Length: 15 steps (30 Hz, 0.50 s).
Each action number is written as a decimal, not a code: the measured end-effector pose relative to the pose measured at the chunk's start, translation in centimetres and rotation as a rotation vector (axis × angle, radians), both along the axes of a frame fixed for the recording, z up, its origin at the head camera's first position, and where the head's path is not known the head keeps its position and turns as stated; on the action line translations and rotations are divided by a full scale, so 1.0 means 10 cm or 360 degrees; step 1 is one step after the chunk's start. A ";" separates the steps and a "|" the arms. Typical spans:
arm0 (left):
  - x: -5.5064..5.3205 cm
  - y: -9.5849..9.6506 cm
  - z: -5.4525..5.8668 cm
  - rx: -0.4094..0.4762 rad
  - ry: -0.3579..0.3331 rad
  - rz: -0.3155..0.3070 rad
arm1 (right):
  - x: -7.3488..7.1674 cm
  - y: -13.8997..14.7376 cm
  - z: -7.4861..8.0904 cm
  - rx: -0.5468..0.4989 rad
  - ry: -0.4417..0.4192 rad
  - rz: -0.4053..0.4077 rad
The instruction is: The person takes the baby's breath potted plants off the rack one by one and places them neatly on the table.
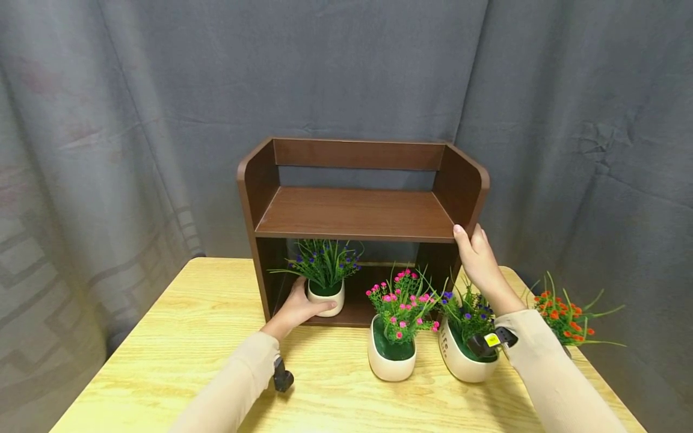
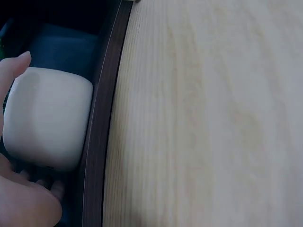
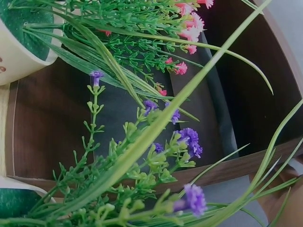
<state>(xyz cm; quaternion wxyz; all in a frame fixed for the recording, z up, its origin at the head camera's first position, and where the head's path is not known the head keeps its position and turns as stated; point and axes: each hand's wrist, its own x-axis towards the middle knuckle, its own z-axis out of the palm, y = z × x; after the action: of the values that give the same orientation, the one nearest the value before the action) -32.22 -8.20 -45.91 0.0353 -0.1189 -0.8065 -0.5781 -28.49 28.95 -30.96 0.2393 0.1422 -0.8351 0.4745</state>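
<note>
In the head view a two-tier brown wooden shelf [image 1: 357,213] stands on the table. My left hand [image 1: 295,308] holds a white pot of artificial purple-blue flowers [image 1: 328,302] on the lower tier, thumb across its front and fingers at its left side. The left wrist view shows this white pot [image 2: 49,118] just inside the shelf's front edge, between thumb and fingers. My right hand [image 1: 477,260] grips the shelf's right side panel, with the thumb at the inner front edge and fingers outside. In the right wrist view, leaves and purple flowers [image 3: 189,142] largely cover that hand.
A white pot with pink flowers [image 1: 393,361] stands before the shelf. To its right is another pot with purple flowers [image 1: 468,364], below my right wrist. Orange flowers [image 1: 563,319] show beyond my right sleeve. Grey curtains [image 1: 357,72] hang behind the wooden table [image 1: 178,337].
</note>
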 end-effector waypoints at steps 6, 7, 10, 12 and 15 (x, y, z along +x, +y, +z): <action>-0.13 0.07 -0.01 0.0268 0.0189 -0.0245 | 0.01 0.00 -0.01 0.0010 -0.0012 -0.0023; -0.14 0.07 -0.01 0.0276 0.0192 -0.0269 | 0.01 0.00 -0.01 0.0014 -0.0010 -0.0032; -0.19 0.07 -0.04 0.0275 0.0152 -0.0308 | 0.01 -0.01 -0.01 0.0018 -0.0007 -0.0048; -0.20 0.07 -0.04 0.0235 0.0120 -0.0287 | 0.01 -0.01 -0.01 0.0018 -0.0007 -0.0054; -0.21 0.07 -0.05 0.0204 0.0089 -0.0259 | 0.02 -0.02 0.00 0.0017 -0.0013 -0.0062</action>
<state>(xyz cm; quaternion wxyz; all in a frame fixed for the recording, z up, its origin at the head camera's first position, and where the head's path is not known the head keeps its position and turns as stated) -34.36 -7.50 -46.38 0.0184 -0.1975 -0.7542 -0.6260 -28.33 28.78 -30.94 0.2443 0.1251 -0.8412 0.4658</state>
